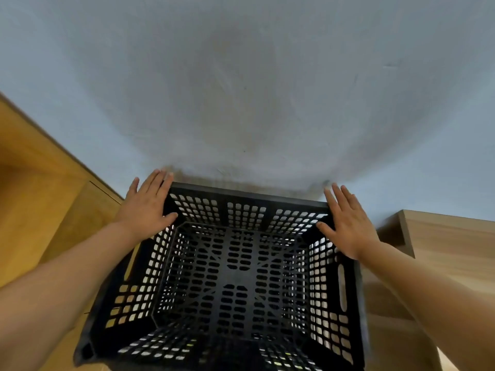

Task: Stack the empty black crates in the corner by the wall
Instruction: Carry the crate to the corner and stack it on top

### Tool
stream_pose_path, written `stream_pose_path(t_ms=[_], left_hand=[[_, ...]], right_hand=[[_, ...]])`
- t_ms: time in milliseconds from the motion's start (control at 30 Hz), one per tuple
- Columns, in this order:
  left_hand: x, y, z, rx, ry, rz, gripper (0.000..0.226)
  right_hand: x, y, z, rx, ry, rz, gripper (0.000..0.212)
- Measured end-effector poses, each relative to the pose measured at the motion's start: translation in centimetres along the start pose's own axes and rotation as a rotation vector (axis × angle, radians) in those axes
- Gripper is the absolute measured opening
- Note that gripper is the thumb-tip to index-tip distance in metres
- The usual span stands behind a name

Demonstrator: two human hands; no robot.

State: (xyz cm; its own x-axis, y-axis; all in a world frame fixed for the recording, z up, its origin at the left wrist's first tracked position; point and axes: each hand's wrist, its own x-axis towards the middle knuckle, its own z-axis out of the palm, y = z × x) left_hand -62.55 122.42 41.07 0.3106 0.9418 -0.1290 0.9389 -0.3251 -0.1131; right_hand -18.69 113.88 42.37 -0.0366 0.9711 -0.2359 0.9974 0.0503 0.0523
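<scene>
The black crate [235, 277] sits open side up in the lower middle of the view, its far rim close against the pale grey-blue wall [241, 76]. It is empty: the perforated floor and latticed walls show nothing inside, and light comes through the holes on the left and right sides. A long handle slot is cut into the right wall. Whether another crate lies beneath it cannot be told, though more lattice shows dimly through the floor. The left hand [146, 207] lies flat and open on the far left corner of the rim, fingers spread and pointing toward the wall, thumb hooked over the inner edge; it presses rather than grips. The right hand [348, 223] lies the same way on the far right corner, fingers straight, thumb reaching inward over the rim. Both bare forearms run back to the lower corners of the frame. To the left of the crate stands a yellowish wooden cabinet [40, 196], and to the right a lighter wooden unit [442, 242], so the crate stands between them against the wall.
</scene>
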Motion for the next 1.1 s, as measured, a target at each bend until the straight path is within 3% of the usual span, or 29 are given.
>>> stream_pose_path(t_ms=[133,300,400,667,800,1100], left_hand=[[0.7,2.8,-1.1,0.049,0.059,0.003,0.091],[3.7,13.9,-3.2,-0.075,0.023,0.241,0.086],[4.8,17.8,-3.3,-0.083,-0.026,0.260,0.084],[4.8,17.8,-3.3,-0.063,-0.042,0.300,0.083],[4.5,17.8,-3.5,-0.090,-0.031,0.310,0.083],[2.2,17.9,-4.5,-0.268,-0.052,0.376,0.076]], right_hand=[[0.0,0.1,-0.3,0.038,0.020,0.003,0.079],[0.0,0.2,-0.1,0.043,0.024,0.005,0.086],[-0.1,0.3,0.1,0.027,0.018,0.016,0.085],[-1.2,-0.5,-0.6,0.072,0.038,0.076,0.080],[-4.2,-1.9,-0.4,0.094,0.126,0.206,0.072],[-15.7,-7.2,0.6,0.123,0.076,0.507,0.075]])
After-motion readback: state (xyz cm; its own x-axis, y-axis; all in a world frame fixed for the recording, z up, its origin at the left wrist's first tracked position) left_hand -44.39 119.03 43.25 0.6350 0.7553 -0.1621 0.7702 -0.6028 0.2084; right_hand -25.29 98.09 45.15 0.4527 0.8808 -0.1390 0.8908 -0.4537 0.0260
